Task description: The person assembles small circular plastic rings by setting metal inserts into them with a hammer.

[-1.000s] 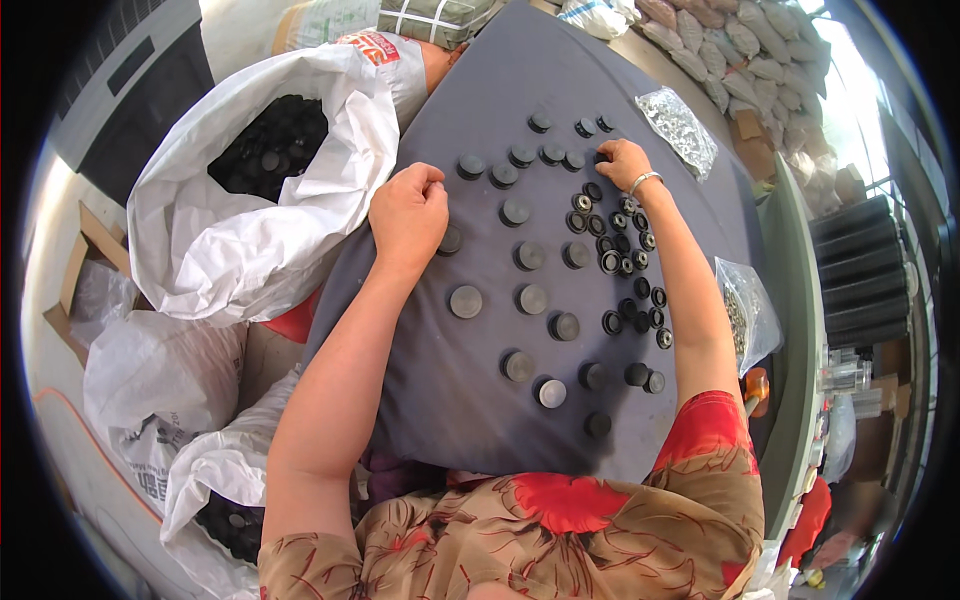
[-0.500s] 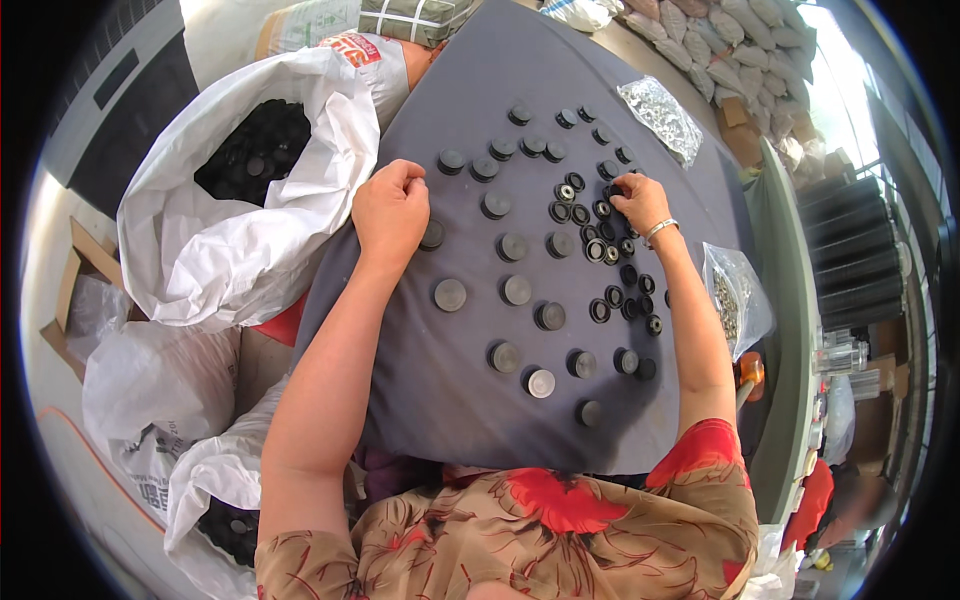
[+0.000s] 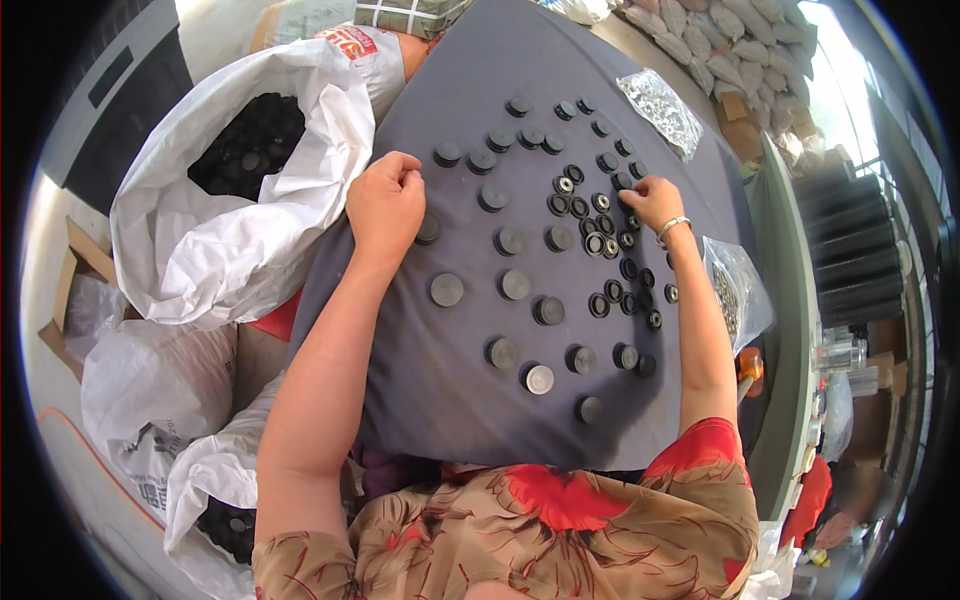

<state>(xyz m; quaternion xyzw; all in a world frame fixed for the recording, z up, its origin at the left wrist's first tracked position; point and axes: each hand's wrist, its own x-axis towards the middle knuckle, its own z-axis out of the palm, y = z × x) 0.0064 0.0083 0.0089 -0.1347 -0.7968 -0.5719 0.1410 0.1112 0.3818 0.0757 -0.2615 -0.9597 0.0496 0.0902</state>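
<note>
Many round black plastic caps lie spread over a grey cloth-covered table (image 3: pixel 450 380). Most stand flat side up, like the large cap (image 3: pixel 447 290) and a paler grey cap (image 3: pixel 539 379). Toward the right, several ring-shaped caps (image 3: pixel 559 205) show hollow sides, some with a metal-coloured centre (image 3: pixel 601 202). My left hand (image 3: pixel 386 208) is curled closed at the table's left side, beside a black cap (image 3: pixel 428 228); anything inside it is hidden. My right hand (image 3: pixel 657 205) has its fingertips pinched together beside a dark cap (image 3: pixel 622 181); what they hold, if anything, cannot be made out.
A white woven sack (image 3: pixel 240 245) full of black pieces stands open at the left. Clear plastic bags of small metal parts lie on the table's right side, one farther off (image 3: pixel 660 112) and one nearer (image 3: pixel 735 290). An orange-headed tool (image 3: pixel 750 365) is at the right edge.
My right hand has shifted slightly to the right, and a dark cap now shows by its fingertips. My left hand stays closed in nearly the same place.
</note>
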